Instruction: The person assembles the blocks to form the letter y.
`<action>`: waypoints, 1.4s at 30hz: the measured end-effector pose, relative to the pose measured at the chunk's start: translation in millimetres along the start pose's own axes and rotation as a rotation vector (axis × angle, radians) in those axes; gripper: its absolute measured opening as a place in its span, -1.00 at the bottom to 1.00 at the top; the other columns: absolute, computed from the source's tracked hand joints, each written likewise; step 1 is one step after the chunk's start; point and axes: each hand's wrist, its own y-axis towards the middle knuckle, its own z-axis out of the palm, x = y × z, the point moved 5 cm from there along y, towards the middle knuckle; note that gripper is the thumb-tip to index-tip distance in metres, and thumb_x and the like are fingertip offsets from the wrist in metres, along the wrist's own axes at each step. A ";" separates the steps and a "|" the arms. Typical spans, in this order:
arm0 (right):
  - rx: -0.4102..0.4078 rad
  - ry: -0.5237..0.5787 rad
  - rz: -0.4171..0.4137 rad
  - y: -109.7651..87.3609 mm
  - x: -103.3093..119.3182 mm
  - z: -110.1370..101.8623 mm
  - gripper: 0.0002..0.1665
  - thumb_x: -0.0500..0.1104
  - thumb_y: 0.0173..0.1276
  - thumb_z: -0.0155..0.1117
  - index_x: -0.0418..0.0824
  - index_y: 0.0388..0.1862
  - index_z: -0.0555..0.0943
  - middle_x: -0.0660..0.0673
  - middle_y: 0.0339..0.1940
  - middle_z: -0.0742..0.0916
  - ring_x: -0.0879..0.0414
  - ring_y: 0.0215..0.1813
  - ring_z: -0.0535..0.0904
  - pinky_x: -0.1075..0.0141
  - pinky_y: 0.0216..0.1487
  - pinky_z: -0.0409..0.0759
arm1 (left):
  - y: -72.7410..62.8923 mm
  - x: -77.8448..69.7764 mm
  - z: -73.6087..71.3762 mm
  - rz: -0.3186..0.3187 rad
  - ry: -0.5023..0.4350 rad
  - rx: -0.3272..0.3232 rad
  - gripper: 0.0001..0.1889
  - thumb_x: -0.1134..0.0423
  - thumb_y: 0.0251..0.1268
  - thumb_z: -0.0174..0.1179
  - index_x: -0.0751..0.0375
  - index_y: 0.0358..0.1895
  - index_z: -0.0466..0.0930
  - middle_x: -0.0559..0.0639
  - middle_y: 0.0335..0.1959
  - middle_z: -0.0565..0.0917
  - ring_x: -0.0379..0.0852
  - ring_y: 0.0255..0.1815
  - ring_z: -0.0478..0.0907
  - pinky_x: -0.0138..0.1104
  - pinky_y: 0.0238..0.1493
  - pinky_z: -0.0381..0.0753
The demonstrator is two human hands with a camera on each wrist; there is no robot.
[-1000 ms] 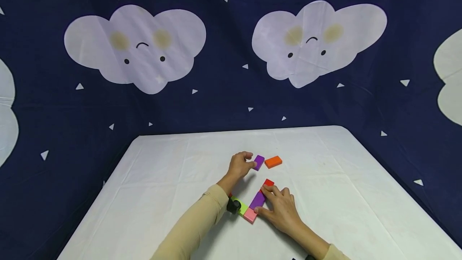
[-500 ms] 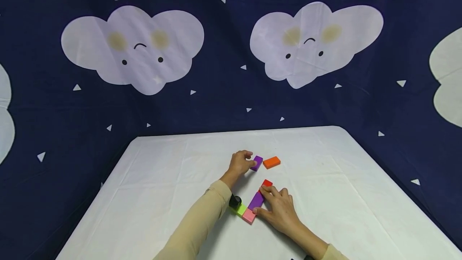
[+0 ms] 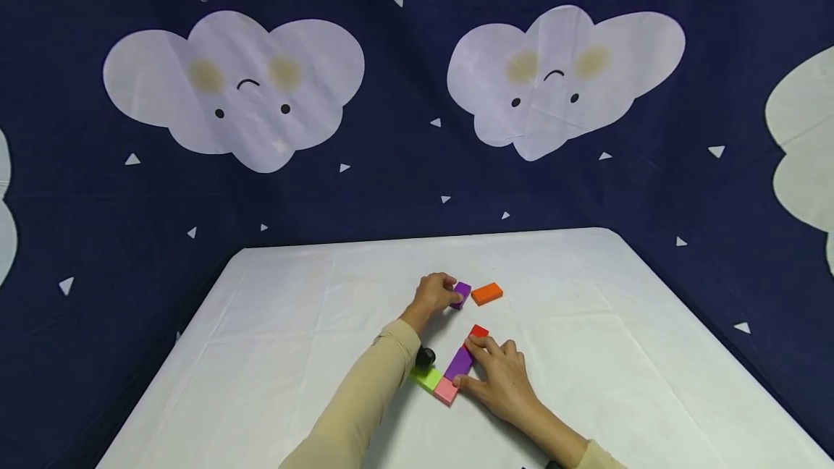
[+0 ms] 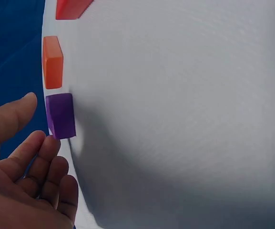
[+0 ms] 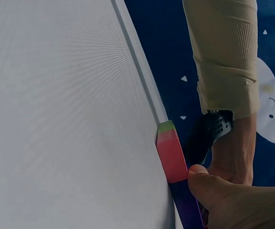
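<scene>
In the head view my left hand [image 3: 433, 297] reaches to a purple block [image 3: 463, 291] at the back of the table, its thumb overlapping the block. The left wrist view shows the thumb apart from the purple block [image 4: 62, 115], with fingertips at its lower corner; contact is unclear. My right hand [image 3: 503, 381] rests against a row of blocks: a red block [image 3: 478, 331], a purple block [image 3: 459, 363] and a pink block [image 3: 446, 391]. Its thumb touches near the joint of the pink block [image 5: 171, 160] and the purple one. A lime-green block [image 3: 427, 379] continues the row leftward, partly behind the left wrist's camera.
An orange block [image 3: 486, 294] lies just right of the far purple block. A white cloth covers the table [image 3: 293, 324]. Behind it hangs a dark blue curtain [image 3: 404, 93] with printed clouds. My left forearm [image 3: 361, 389] crosses over the table left of the row.
The head view has shifted slightly. My left hand has edged right, closer to the far purple block. The right hand and the row of blocks keep their places.
</scene>
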 end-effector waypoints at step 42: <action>0.007 -0.003 -0.009 -0.3 1.7 -2.2 -0.18 0.27 -0.08 0.42 -0.14 0.14 0.60 0.04 0.08 0.62 0.16 -0.28 0.21 0.29 -0.23 0.14 | 4.7 15.7 -2.7 -0.093 -0.108 0.021 -0.64 0.25 -0.08 0.44 0.23 -0.13 0.67 0.08 -0.30 0.65 -0.10 -0.26 0.44 -0.35 -0.22 0.41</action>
